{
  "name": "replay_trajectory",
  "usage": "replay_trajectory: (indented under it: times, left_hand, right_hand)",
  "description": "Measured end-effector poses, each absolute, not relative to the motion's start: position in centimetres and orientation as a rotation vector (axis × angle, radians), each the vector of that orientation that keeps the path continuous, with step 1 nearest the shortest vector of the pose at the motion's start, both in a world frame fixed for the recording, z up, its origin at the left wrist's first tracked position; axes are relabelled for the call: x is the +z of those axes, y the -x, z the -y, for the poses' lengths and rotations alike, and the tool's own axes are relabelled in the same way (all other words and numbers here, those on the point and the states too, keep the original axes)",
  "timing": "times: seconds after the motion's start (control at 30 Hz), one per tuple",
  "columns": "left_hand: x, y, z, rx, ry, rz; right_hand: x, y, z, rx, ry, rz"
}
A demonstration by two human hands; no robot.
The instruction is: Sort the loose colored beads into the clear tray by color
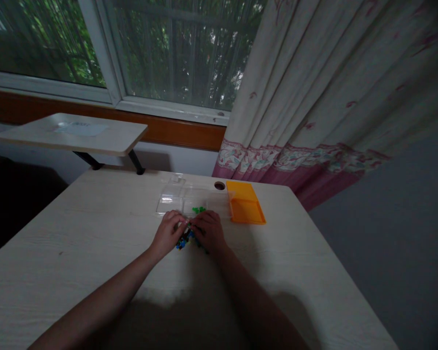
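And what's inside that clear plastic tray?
Small green pieces show in the middle of the tray. The left hand and right hand hide parts of its near edge, so I can't see what's there.

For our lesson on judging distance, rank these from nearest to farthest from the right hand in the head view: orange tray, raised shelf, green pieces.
1. Green pieces: just ahead of the right hand.
2. Orange tray: ahead and off to the right.
3. Raised shelf: far off to the left, toward the back.
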State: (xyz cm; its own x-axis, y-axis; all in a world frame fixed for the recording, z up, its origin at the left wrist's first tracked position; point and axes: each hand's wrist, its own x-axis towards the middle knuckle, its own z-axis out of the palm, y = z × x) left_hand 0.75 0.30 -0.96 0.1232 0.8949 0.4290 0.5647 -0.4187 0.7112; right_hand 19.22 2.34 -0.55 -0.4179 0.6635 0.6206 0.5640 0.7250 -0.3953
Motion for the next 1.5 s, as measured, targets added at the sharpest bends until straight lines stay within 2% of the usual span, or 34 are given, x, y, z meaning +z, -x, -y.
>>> replay_trajectory:
  times: [0.3,0.53,0.93,1.5]
  left_hand:
    - [-1.4,-0.7,-0.4,1.274,-2.014,-1.358]
    - [-1.5,-0.7,-0.5,1.282,-1.984,-1.360]
    - [-1.3,-0.9,-0.4,1.248,-1.981,-1.371]
    - [-0.7,-0.2,0.1,1.128,-2.133,-1.369]
  right_hand:
    - [-0.6,-19.4,-2.6,0.139,0.988,2.059]
    - [-0.5,-20.7,-3.4,0.054,1.264,1.743]
    - [-1.1,-20.0,-3.3,-0.065,1.471,1.829]
    - [-0.7,-20.1,-3.8,0.071,1.354,1.723]
